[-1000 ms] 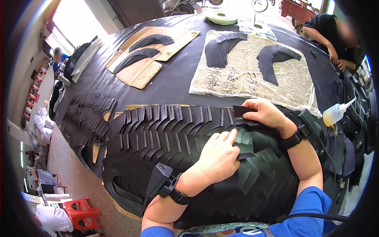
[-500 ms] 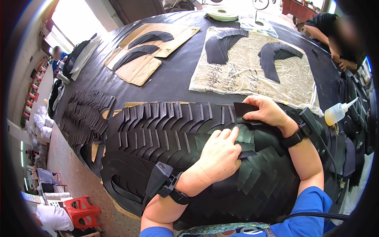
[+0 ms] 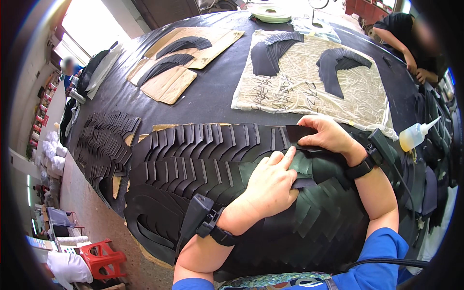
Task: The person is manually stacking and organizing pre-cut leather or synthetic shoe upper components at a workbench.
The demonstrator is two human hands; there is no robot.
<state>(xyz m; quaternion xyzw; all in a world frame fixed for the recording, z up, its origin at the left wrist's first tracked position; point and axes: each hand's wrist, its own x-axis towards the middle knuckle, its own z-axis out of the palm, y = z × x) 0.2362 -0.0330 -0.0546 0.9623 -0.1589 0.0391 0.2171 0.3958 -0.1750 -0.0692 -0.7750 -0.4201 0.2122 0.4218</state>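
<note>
My right hand (image 3: 329,137) pinches a small flat black piece (image 3: 298,133), leather-like, between thumb and fingers at the far edge of the layered rows. Just left of and nearer than it is my left hand (image 3: 271,182), index finger stretched toward the piece, other fingers curled. From beneath its curled fingers juts a dark cut piece (image 3: 305,183), seemingly gripped there; the hand hides most of it. Overlapping black pieces (image 3: 212,174) with raised strip edges lie in rows left of my hands. Greenish-black pieces (image 3: 321,208) overlap nearer me, on the right.
A clear squeeze bottle (image 3: 412,137) with yellowish liquid stands at right. Fanned black pieces lie on cardboard (image 3: 171,92) and on a wrapped, pale board (image 3: 246,94) farther back. Another stack (image 3: 104,145) is at left. A person (image 3: 411,43) works at far right; a red stool (image 3: 104,258) stands lower left.
My left hand has shifted slightly up and right, its index finger now extended toward the right hand's piece. The dark piece under it moved along. My right hand stays nearly still, holding its piece.
</note>
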